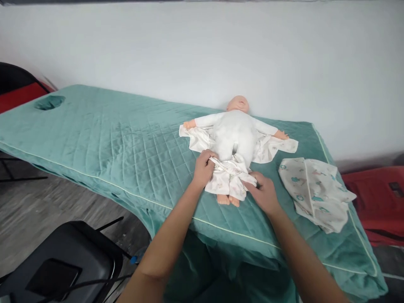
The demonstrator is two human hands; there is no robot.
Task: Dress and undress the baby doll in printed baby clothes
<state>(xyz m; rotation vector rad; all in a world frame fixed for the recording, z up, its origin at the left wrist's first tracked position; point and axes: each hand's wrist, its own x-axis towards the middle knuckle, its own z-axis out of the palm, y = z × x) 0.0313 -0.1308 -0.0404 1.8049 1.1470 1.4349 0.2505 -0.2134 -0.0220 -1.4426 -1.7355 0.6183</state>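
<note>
A baby doll (235, 128) with a white cloth body lies on its back on the green quilted bed cover, arms spread out. Small white printed baby pants (229, 176) are bunched around its lower legs, and its feet stick out below the hems. My left hand (204, 165) pinches the waistband at one side. On the other side my right hand (261, 189) has its fingers closed on the waistband's edge. Under the doll's arms and back a white baby shirt (271, 147) is spread open.
Right of my right hand lies a folded white cloth (315, 193) with teal prints. The bed cover (142, 147) reaches left to a face hole (49, 102). A black chair (63, 256) stands at lower left, a red case (375, 202) at right, and a wall (158, 50) behind.
</note>
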